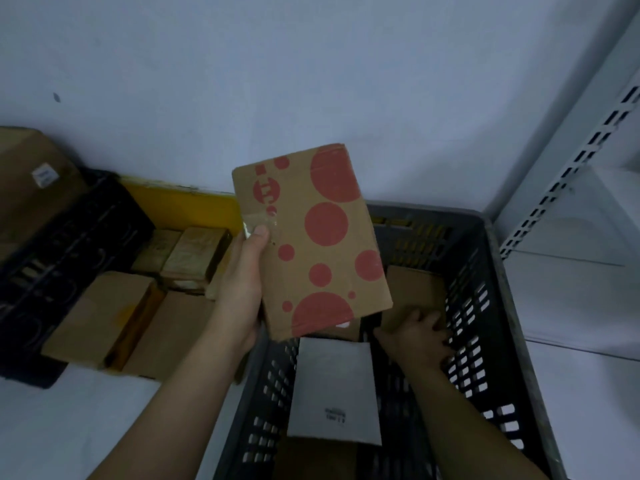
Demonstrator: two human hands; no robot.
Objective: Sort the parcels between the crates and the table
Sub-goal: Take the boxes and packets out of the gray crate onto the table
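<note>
left hand: holds the spotted box up above the gap between the crates, thumb pressed on its near-left face, fingers hidden behind it.
spotted box: brown cardboard with red dots, tilted, lifted clear of everything below; the hand is at its left edge.
right hand: down inside the grey crate, fingers curled over the near edge of a plain brown box at the crate's far right.
grey crate: on the right, also holds a white packet lying near the middle.
black crate: on the left, tipped, with a large carton in it.
desk: white, carries brown parcels between the two crates.
shelf rack: white, far right.
</note>
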